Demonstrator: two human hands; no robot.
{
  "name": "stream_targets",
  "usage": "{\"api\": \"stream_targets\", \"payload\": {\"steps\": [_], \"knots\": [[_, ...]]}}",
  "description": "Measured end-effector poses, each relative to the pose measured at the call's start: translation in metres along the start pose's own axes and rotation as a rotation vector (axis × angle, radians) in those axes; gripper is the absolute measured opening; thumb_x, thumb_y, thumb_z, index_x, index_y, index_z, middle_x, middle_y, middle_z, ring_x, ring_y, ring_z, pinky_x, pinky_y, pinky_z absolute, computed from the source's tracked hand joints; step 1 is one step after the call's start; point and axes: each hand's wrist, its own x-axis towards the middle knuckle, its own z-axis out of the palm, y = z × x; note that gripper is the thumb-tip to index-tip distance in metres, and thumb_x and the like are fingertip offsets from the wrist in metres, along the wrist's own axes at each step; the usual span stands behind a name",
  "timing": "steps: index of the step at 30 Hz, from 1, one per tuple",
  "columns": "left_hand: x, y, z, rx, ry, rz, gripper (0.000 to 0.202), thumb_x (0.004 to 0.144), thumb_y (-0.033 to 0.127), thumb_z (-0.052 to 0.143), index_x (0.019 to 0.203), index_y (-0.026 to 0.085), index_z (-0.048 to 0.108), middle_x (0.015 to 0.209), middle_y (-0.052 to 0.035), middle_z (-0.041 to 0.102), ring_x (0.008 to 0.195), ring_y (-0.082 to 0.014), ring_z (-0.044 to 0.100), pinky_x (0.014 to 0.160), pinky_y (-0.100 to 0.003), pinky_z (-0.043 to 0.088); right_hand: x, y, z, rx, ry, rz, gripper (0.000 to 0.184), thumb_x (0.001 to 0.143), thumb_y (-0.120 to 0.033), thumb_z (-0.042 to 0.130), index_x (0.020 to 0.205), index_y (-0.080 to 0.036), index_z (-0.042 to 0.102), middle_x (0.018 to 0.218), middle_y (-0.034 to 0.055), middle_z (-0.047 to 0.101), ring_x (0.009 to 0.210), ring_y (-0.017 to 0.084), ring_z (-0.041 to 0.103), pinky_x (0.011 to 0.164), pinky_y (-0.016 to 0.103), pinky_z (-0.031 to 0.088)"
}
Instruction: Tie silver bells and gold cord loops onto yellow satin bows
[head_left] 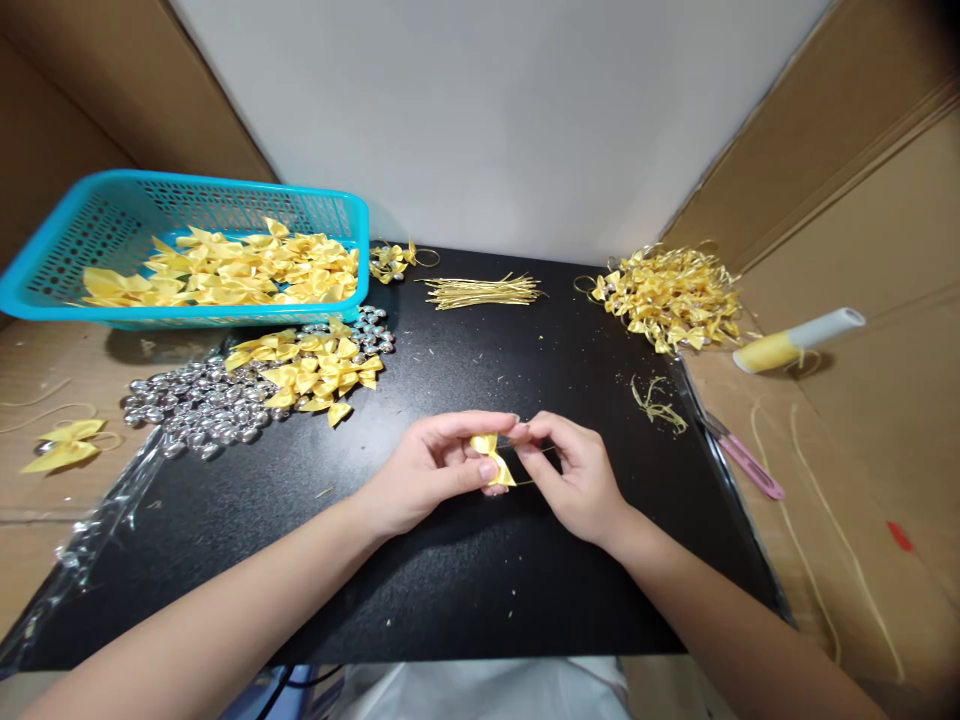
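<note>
Over the front middle of the black table, my left hand (442,460) is closed on a yellow ribbon bow (499,468), held between thumb and fingers. A thin gold cord (551,450) runs from the bow to my right hand (574,470). The thumb and forefinger of that hand pinch the cord close beside the bow. Both hands' fingertips nearly meet above it. Any bead on this bow is hidden by the fingers.
A turquoise basket (187,314) of yellow bows stands back left, with silver beads (199,400) and loose bows (330,368) before it. Gold cords (484,291) lie at the back. Finished-looking corded bows (675,295), cord scraps (660,405) and a pink-handled cutter (750,465) are right.
</note>
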Motion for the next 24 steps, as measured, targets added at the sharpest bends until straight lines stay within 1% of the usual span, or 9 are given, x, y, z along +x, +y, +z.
{"api": "stream_targets", "payload": {"steps": [4,7,11,14,22,24], "knots": [[0.0000,0.0003,0.0004,-0.006,0.007,-0.005,0.033,0.074,0.013,0.079,0.104,0.028,0.076,0.092,-0.0032,0.078,0.061,-0.0069,0.066,0.061,-0.017,0.056,0.0000,-0.0006,-0.0005,-0.009,0.003,-0.015,0.010,0.090,-0.013,0.054,0.084,-0.020,0.057,0.070,-0.0028,0.056,0.064,0.010,0.053,0.061,0.023,0.043],[0.0004,0.0010,0.0012,-0.005,0.022,-0.014,0.032,0.073,0.015,0.081,0.103,0.027,0.077,0.089,-0.0037,0.077,0.061,-0.0078,0.066,0.059,-0.017,0.056,0.0000,-0.0008,-0.0007,-0.018,0.000,-0.013,0.009,0.090,-0.014,0.054,0.084,-0.021,0.057,0.069,-0.0026,0.056,0.064,0.011,0.053,0.061,0.023,0.043],[0.0007,0.0017,0.0025,-0.013,0.024,-0.017,0.032,0.073,0.016,0.081,0.102,0.028,0.077,0.089,-0.0033,0.077,0.061,-0.0082,0.065,0.059,-0.018,0.056,0.0001,-0.0011,-0.0009,-0.027,-0.008,-0.008,0.010,0.090,-0.015,0.053,0.083,-0.021,0.057,0.070,-0.0020,0.056,0.064,0.011,0.054,0.061,0.024,0.044],[0.0003,0.0017,0.0027,-0.012,0.039,-0.029,0.033,0.071,0.017,0.082,0.102,0.026,0.077,0.088,-0.0038,0.077,0.060,-0.0084,0.064,0.058,-0.019,0.055,0.0002,-0.0010,-0.0008,-0.023,-0.006,-0.011,0.010,0.091,-0.016,0.053,0.084,-0.021,0.058,0.069,-0.0020,0.056,0.064,0.011,0.053,0.061,0.024,0.043],[-0.0012,-0.0002,-0.0002,0.002,0.032,-0.053,0.036,0.072,0.018,0.082,0.106,0.025,0.075,0.092,-0.0045,0.077,0.059,-0.0086,0.064,0.062,-0.022,0.055,-0.0006,-0.0009,-0.0006,-0.017,-0.007,-0.023,0.010,0.091,-0.015,0.053,0.086,-0.021,0.058,0.070,-0.0016,0.057,0.065,0.012,0.054,0.062,0.025,0.044],[-0.0010,0.0001,0.0006,-0.010,0.027,-0.061,0.035,0.072,0.018,0.082,0.105,0.026,0.076,0.088,-0.0030,0.077,0.058,-0.0079,0.064,0.061,-0.021,0.055,-0.0009,-0.0011,-0.0004,-0.013,-0.008,-0.027,0.010,0.091,-0.015,0.052,0.087,-0.021,0.058,0.072,-0.0012,0.058,0.065,0.012,0.055,0.062,0.025,0.044]]}}
